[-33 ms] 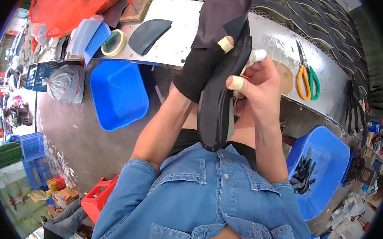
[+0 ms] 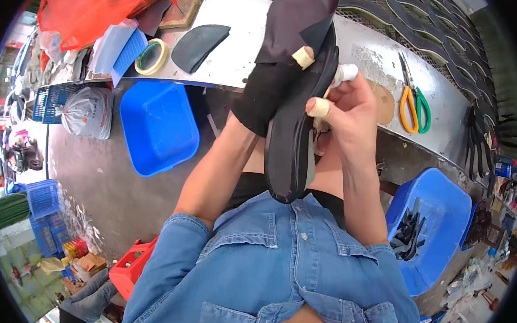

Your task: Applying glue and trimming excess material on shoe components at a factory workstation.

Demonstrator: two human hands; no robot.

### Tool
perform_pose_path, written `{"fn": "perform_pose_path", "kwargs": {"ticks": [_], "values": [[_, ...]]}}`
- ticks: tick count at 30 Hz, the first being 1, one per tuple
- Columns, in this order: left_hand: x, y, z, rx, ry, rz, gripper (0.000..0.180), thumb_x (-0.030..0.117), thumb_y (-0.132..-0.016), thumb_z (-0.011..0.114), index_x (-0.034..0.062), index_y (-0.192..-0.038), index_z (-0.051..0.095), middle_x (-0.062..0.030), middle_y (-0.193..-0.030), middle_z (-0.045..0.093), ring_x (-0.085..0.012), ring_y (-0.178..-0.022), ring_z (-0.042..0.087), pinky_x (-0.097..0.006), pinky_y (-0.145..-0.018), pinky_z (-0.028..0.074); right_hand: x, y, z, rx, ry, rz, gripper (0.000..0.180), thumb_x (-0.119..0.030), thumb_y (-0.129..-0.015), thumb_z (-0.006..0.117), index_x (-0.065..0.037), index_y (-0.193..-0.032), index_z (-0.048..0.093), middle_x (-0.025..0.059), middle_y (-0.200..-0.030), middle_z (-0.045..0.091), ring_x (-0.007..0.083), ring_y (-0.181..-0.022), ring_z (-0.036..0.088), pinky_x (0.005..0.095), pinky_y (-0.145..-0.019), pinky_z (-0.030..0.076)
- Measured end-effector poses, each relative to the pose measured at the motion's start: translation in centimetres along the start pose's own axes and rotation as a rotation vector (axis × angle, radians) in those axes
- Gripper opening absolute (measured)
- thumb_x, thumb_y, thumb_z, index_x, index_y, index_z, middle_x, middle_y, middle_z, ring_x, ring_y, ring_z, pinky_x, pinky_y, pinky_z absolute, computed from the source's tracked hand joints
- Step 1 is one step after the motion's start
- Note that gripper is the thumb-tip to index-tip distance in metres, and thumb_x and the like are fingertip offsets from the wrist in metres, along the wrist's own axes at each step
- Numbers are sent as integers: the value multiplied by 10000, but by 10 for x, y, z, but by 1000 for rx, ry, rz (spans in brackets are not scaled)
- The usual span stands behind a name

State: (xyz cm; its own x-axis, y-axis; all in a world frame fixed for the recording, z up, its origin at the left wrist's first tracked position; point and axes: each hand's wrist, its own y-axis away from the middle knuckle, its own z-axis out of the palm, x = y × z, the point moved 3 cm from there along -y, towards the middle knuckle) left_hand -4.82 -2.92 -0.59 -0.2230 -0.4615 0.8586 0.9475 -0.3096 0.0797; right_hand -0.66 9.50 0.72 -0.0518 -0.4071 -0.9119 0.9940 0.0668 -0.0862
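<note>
A black shoe [image 2: 284, 154] is held up in front of my body, its long flat sole part pointing down toward me. Dark brownish leather [image 2: 297, 20] covers its far end. My left hand [image 2: 263, 96], in a black fingerless glove with a taped fingertip, wraps it from the left. On the right side my right hand [image 2: 353, 108] pinches at the shoe's edge, the thumb wrapped in pale tape and a finger in a white cover. Its other fingers are partly hidden behind the sole.
On the metal table [image 2: 235, 15] lie a dark leather piece [image 2: 201, 46], a tape roll [image 2: 151, 57] and scissors [image 2: 412, 102] with orange and green handles. Blue tubs stand left [image 2: 158, 126] and right [image 2: 445, 221], the right one holding black strips. A red basket [image 2: 132, 267] sits lower left.
My right thumb has shifted slightly up along the shoe's edge. The shoe and my left hand keep nearly the same place.
</note>
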Motion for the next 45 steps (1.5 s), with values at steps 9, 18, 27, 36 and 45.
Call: {"fn": "perform_pose_path", "kwargs": {"ticks": [9, 18, 27, 36, 45], "values": [[24, -3, 10, 135, -253, 285, 318, 271, -814, 689, 8, -987, 650, -69, -808, 674, -117, -667, 626, -245, -606, 507, 28, -10, -28, 2, -357, 61, 296, 0, -761, 708, -27, -1027, 582, 28, -835, 628, 99, -743, 620, 215, -673, 515], [24, -5, 14, 333, -560, 412, 190, 162, -731, 750, 7, -822, 686, -75, -661, 671, -101, -599, 618, -270, -565, 483, -19, -8, -13, 256, 620, -182, 307, -62, -678, 795, -3, -847, 545, 6, -724, 579, 55, -617, 555, 193, -546, 447], [25, 2, 13, 241, -620, 359, 234, 185, -783, 707, 25, -954, 693, -111, -830, 696, -127, -767, 653, -267, -677, 506, -14, -10, -19, 307, 582, -122, 130, 4, -739, 647, 36, -859, 611, 36, -718, 625, 54, -612, 570, 197, -543, 455], [11, 6, 13, 87, -265, 197, 253, 185, -860, 631, -3, -1030, 628, -60, -856, 652, -91, -754, 564, -246, -657, 456, -12, -12, -21, 295, 593, -108, 136, -4, -735, 622, 33, -866, 624, 44, -695, 645, 60, -594, 570, 223, -547, 455], [8, 2, 13, 109, -6, 268, 252, 198, -880, 627, 45, -1081, 627, -58, -890, 653, -108, -807, 595, -239, -695, 485, -17, -2, -3, 232, 911, -268, 166, -29, -811, 628, 25, -964, 596, 121, -767, 607, 183, -657, 617, 301, -565, 470]]}}
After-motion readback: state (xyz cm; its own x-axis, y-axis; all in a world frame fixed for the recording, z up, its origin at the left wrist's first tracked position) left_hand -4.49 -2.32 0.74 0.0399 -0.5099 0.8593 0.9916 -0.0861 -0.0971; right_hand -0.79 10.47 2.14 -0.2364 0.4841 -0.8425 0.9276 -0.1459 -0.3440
